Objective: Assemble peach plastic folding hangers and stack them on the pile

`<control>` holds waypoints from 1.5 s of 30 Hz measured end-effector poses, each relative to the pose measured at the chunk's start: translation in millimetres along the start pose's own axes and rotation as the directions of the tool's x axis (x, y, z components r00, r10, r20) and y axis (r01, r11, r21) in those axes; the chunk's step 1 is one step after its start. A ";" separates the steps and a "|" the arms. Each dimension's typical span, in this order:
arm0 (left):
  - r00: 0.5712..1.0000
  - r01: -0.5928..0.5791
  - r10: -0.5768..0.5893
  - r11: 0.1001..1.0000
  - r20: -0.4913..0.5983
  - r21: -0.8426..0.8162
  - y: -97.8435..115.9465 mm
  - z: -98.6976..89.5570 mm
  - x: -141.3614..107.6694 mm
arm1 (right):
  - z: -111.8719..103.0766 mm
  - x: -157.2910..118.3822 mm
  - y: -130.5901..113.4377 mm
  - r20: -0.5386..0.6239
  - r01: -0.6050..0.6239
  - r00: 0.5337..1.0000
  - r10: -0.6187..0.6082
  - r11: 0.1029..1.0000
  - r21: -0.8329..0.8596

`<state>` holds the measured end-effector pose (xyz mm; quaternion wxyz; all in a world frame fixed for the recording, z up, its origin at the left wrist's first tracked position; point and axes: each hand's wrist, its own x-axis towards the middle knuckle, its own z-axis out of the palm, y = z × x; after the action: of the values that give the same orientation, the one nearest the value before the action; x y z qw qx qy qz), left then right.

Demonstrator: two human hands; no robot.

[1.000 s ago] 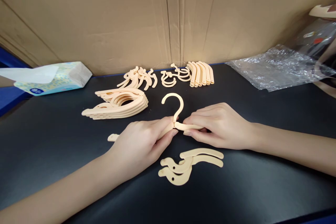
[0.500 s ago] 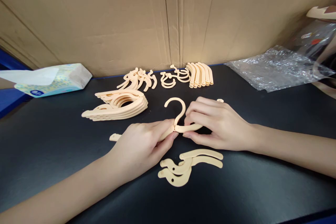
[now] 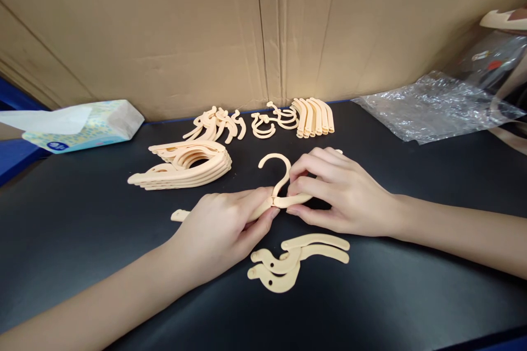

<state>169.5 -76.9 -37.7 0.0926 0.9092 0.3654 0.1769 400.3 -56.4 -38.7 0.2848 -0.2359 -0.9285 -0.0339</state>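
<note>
A cream plastic hanger with its hook upward lies between my hands at the middle of the table. My left hand wraps round its left arm, whose end sticks out past the knuckles. The fingers of my right hand are closed on the right arm, just beside the central joint, and hide much of it. Nearer to me, below the hanger, several loose flat cream pieces lie overlapping, some curved with a small hole.
Folded hangers are stacked at left. Behind are curved pieces, hook pieces and a row of arm pieces. A tissue pack lies far left, clear plastic at right. Cardboard stands behind the black table.
The fingers of my right hand have shifted slightly upward and left along the hanger's right arm. My left hand has hardly moved.
</note>
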 end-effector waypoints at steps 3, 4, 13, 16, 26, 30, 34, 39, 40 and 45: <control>1.000 -0.006 0.006 1.000 0.003 -0.002 0.4 -0.5 -0.2 | 0.3 0.1 0.5 0.000 0.002 1.000 -0.002 1.000 0.000; 1.000 -0.004 0.004 1.000 0.009 -0.001 1.0 -1.0 -0.2 | 0.3 0.1 0.7 0.000 0.003 1.000 -0.003 1.000 -0.003; 1.000 0.014 -0.014 1.000 0.021 -0.021 2.7 -3.7 0.1 | -1.1 0.0 0.3 0.007 -0.003 1.000 0.003 1.000 -0.008; 1.000 -0.001 0.002 1.000 0.016 -0.030 0.3 -3.0 -0.3 | -1.1 -0.1 0.2 0.001 0.001 1.000 -0.001 1.000 -0.021; 0.999 0.052 -0.052 0.998 -0.010 -0.033 1.7 -1.4 -0.5 | -1.0 -0.9 0.3 -0.026 -0.005 1.000 0.004 0.998 -0.069; 0.998 0.058 -0.058 0.997 -0.003 -0.044 3.4 -3.7 1.4 | -1.0 -0.4 -0.3 -0.039 -0.004 0.999 0.000 0.994 -0.106; 0.996 0.089 -0.088 0.996 0.018 -0.032 3.5 -3.4 1.2 | -0.8 0.2 -0.8 -0.059 0.009 0.998 -0.017 0.991 -0.132; 0.999 0.045 -0.046 0.998 -0.020 -0.051 0.6 0.4 -2.2 | -0.6 -0.8 -1.6 -0.077 0.016 0.997 -0.028 0.987 -0.159; 0.999 0.023 -0.025 0.998 -0.030 -0.063 -0.1 0.6 -2.7 | -0.8 -1.1 -2.0 -0.080 0.019 0.996 -0.032 0.987 -0.162; 0.995 -0.082 0.079 0.994 -0.053 -0.067 -2.3 -0.9 -3.0 | -2.5 -2.4 -3.7 -0.083 0.055 0.994 -0.070 0.984 -0.172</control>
<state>165.7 -77.3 -38.3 0.1076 0.9147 0.3243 0.2159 401.6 -61.1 -37.6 0.3037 -0.2284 -0.9155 -0.1321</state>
